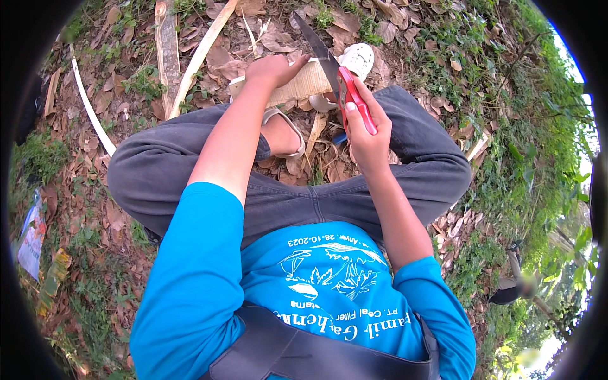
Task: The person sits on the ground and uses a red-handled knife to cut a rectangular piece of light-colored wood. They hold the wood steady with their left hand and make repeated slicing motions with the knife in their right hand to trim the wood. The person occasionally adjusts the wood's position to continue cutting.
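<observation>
My right hand (367,136) is closed round the red handle of a hand saw (356,100). The dark blade slants away to the far left and crosses a pale wooden block (296,87) near its right end. My left hand (272,71) grips that block from above, toward its left side. Its thumb stretches right along the far edge, short of the blade; the other fingers are mostly hidden behind the wood. The block lies between my feet, in light-coloured clogs, a white clog (358,59) showing just beyond its right end.
Long split wood strips (201,56) and a rough plank (168,57) lie at the far left. Dry leaves and green plants cover the ground around my crossed legs (171,149). A printed plastic bag (31,237) lies at the left. A small blue object (340,137) sits below the saw handle.
</observation>
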{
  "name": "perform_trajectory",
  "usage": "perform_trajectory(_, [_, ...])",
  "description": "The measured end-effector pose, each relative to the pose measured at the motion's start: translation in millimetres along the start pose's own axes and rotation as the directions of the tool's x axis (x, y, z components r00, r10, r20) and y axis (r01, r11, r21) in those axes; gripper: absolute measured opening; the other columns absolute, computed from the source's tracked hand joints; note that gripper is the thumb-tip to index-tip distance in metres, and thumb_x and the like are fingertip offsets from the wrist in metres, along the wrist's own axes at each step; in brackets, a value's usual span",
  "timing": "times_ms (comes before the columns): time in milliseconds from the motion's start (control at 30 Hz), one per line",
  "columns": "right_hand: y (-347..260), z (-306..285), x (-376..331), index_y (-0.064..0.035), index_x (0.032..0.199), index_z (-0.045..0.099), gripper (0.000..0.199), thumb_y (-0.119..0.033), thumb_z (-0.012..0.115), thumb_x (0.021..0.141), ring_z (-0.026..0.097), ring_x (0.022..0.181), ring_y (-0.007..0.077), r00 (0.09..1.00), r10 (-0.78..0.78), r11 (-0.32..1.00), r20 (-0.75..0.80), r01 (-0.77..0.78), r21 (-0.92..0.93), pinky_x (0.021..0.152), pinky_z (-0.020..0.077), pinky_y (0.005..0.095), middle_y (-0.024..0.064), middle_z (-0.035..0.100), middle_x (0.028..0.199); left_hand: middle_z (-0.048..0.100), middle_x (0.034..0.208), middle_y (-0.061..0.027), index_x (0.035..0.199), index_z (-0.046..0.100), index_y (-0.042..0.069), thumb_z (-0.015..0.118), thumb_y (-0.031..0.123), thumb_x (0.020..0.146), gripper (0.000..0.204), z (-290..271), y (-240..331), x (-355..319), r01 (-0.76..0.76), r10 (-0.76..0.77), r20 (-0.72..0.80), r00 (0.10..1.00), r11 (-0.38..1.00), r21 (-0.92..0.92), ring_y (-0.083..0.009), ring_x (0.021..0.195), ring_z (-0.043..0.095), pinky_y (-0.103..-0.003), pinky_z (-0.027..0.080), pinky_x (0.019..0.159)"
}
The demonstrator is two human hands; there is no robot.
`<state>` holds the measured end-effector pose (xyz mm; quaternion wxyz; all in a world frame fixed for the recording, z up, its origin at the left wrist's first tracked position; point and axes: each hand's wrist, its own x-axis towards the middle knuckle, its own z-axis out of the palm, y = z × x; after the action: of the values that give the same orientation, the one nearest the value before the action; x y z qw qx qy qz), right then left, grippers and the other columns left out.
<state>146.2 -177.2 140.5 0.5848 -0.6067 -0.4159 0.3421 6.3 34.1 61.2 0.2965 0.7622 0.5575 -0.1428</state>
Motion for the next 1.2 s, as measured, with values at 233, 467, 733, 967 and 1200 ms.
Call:
perform_trajectory(233, [3,-3,-1,0.0037,0.141,0.06,0.044,-0.007,0.064,0.098,0.063,0.108,0.0109,0.999,-0.033,0.998,0.002,0.033,-0.05,0.095,0.0483,0.0251,0.0116,0.071,0.124,0.073,0.124,-0.0168,0.119,0.076,0.008,0.02,0.089,0.091,0.103,5,-2,4,-0.027,0.027,-0.042,0.999,1.0,0.008,-0.0338,0.119,0.069,-0.049,0.053,0.098])
perform_trajectory(467, [4,-1,-2,0.0044,0.141,0.06,0.044,-0.007,0.064,0.098,0.063,0.106,0.0103,1.0,0.002,1.0,0.002,-0.002,0.004,0.093,0.0491,0.0243,0.0119,0.071,0.123,0.073,0.124,-0.0166,0.121,0.076,0.007,0.027,0.084,0.094,0.095,1,0,0,-0.003,0.003,-0.026,1.0,1.0,-0.004,-0.0331,0.117,0.069,-0.047,0.054,0.097])
perform_trajectory(733, [4,2,-4,0.0034,0.142,0.059,0.045,-0.006,0.064,0.098,0.063,0.104,0.0093,0.996,-0.086,0.99,0.022,0.088,-0.107,0.091,0.0496,0.024,0.0108,0.071,0.12,0.074,0.119,-0.0165,0.113,0.078,0.009,0.02,0.088,0.093,0.1,9,-6,20,-0.009,0.011,-0.07,0.997,0.999,0.036,-0.0345,0.114,0.07,-0.049,0.054,0.097])
perform_trajectory(967, [12,18,-1,0.002,0.143,0.058,0.047,-0.007,0.064,0.098,0.063,0.099,0.0091,1.0,-0.008,0.993,-0.004,0.007,-0.119,0.088,0.0503,0.0236,0.0114,0.071,0.117,0.075,0.114,-0.0145,0.117,0.073,0.012,0.032,0.071,0.102,0.073,34,-13,35,-0.149,0.183,-0.344,0.921,0.981,0.122,-0.0344,0.107,0.071,-0.051,0.052,0.093])
perform_trajectory(1200, [13,17,5,0.0022,0.145,0.057,0.048,-0.006,0.063,0.098,0.062,0.101,0.0092,0.999,-0.044,0.993,0.014,0.045,-0.113,0.089,0.0501,0.0242,0.0102,0.071,0.117,0.066,0.129,-0.0145,0.138,0.059,0.011,0.045,0.07,0.098,0.072,64,-19,36,-0.167,0.243,-0.478,0.844,0.966,0.197,-0.0331,0.125,0.06,-0.051,0.044,0.101])
